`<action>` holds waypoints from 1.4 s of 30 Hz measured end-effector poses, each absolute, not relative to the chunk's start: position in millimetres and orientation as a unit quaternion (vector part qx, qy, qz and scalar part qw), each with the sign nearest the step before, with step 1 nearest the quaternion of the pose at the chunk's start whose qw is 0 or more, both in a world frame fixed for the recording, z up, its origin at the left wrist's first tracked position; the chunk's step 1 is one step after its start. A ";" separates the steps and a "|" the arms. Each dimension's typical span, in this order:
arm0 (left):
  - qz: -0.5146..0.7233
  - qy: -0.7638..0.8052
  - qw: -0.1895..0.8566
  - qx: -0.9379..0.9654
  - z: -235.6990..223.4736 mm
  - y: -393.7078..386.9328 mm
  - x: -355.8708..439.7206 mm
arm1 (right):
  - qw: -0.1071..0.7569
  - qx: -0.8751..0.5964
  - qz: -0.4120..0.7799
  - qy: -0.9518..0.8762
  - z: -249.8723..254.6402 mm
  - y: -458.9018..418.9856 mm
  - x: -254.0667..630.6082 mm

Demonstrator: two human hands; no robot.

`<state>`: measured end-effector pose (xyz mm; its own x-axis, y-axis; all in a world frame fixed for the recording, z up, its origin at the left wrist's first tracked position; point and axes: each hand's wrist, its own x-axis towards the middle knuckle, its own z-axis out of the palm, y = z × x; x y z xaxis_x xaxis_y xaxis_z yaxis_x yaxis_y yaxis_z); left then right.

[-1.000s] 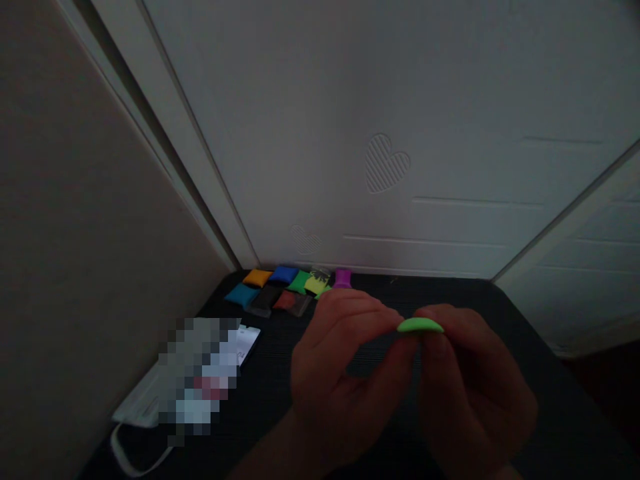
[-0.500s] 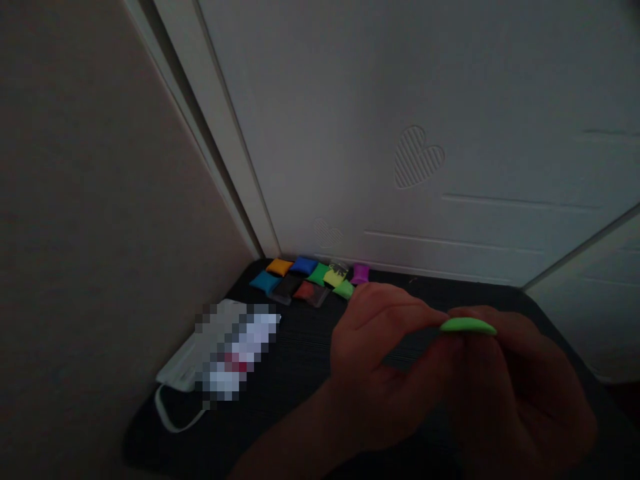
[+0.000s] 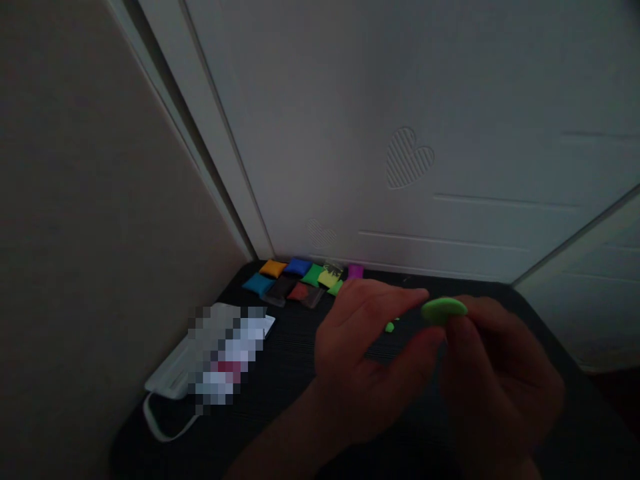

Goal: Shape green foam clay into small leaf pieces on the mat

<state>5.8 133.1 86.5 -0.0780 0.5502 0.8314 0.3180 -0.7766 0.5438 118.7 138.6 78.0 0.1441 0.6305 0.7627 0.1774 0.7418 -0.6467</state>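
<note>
A flattened bright green piece of modelling clay (image 3: 444, 311) is held up over the dark table, seen nearly edge-on. My right hand (image 3: 500, 367) pinches its right side between thumb and fingers. On the left side, my left hand (image 3: 365, 353) has its index finger and thumb apart, the tips close to the clay's edge; whether the thumb touches it I cannot tell. Small green crumbs of clay (image 3: 389, 327) show on the table through the gap in the left hand.
Several small coloured packets, among them an orange one (image 3: 273, 269) and a teal one (image 3: 259, 285), lie along the table's back edge. A white strapped item (image 3: 173, 377), partly blurred out, rests at the left. A white panel (image 3: 320, 133) with embossed hearts rises behind the dark table (image 3: 285, 367).
The clay has tilted to show more of its face and shifted slightly left in view. My left hand's finger and thumb have parted from it; green crumbs now show behind.
</note>
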 end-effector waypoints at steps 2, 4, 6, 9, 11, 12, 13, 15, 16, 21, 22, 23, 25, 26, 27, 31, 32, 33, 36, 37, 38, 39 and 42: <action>0.669 0.320 0.095 0.664 83.7 133.3 6.9 | 0.702 -0.323 0.176 -0.610 78.7 139.4 115.0; 0.681 0.325 0.101 0.649 81.4 133.8 8.4 | 0.693 -0.335 0.185 -0.611 79.6 139.7 113.1; 0.691 0.332 0.104 0.634 79.9 134.3 9.8 | 0.677 -0.345 0.191 -0.621 80.2 139.8 113.7; 0.702 0.337 0.100 0.619 78.9 134.9 11.0 | 0.664 -0.348 0.193 -0.633 80.2 139.9 116.7; 0.707 0.335 0.091 0.616 78.7 135.1 11.5 | 0.663 -0.345 0.189 -0.637 79.7 140.3 118.2; 0.707 0.334 0.086 0.617 78.6 135.2 11.6 | 0.663 -0.343 0.187 -0.639 79.5 140.5 118.5; 0.707 0.333 0.081 0.618 78.5 135.3 11.6 | 0.663 -0.340 0.186 -0.640 79.4 140.8 118.6; 0.703 0.337 0.077 0.622 78.4 135.5 11.5 | 0.662 -0.339 0.186 -0.642 79.5 141.4 118.5; 0.701 0.339 0.076 0.622 78.5 135.5 11.4 | 0.661 -0.339 0.185 -0.643 79.7 141.6 118.4; 0.703 0.339 0.077 0.621 79.2 135.6 11.9 | 0.661 -0.333 0.188 -0.646 80.4 142.0 118.9; 0.703 0.337 0.079 0.622 79.1 135.7 12.1 | 0.661 -0.335 0.189 -0.644 80.3 142.0 118.9; 0.703 0.333 0.079 0.623 79.0 135.9 12.4 | 0.661 -0.339 0.188 -0.643 80.1 142.1 118.9; 0.704 0.328 0.079 0.625 78.4 136.4 12.8 | 0.661 -0.343 0.188 -0.640 79.4 142.5 118.7; 0.705 0.327 0.076 0.625 78.0 136.7 12.8 | 0.661 -0.342 0.188 -0.641 79.1 142.7 118.7; 0.706 0.327 0.073 0.624 77.7 136.9 12.9 | 0.659 -0.339 0.189 -0.644 78.8 142.9 118.8; 0.700 0.336 0.065 0.627 77.4 137.0 12.8 | 0.655 -0.331 0.186 -0.653 78.9 142.9 119.7; 0.698 0.338 0.066 0.628 77.5 136.9 12.9 | 0.658 -0.333 0.183 -0.650 79.1 142.8 119.8; 0.698 0.338 0.067 0.628 77.7 136.8 13.1 | 0.661 -0.336 0.178 -0.647 79.4 142.7 119.8; 0.702 0.335 0.070 0.624 78.0 137.1 13.5 | 0.670 -0.341 0.156 -0.641 80.1 142.8 118.9; 0.703 0.333 0.070 0.625 78.0 137.3 13.5 | 0.671 -0.339 0.153 -0.641 80.2 143.1 118.4; 0.702 0.331 0.070 0.627 77.8 137.5 13.4 | 0.673 -0.333 0.151 -0.643 80.2 143.4 117.8; 0.701 0.329 0.070 0.629 77.6 137.7 13.1 | 0.676 -0.327 0.152 -0.643 80.1 143.8 117.3; 0.698 0.322 0.068 0.636 76.9 138.1 12.0 | 0.684 -0.311 0.151 -0.642 79.4 144.6 116.6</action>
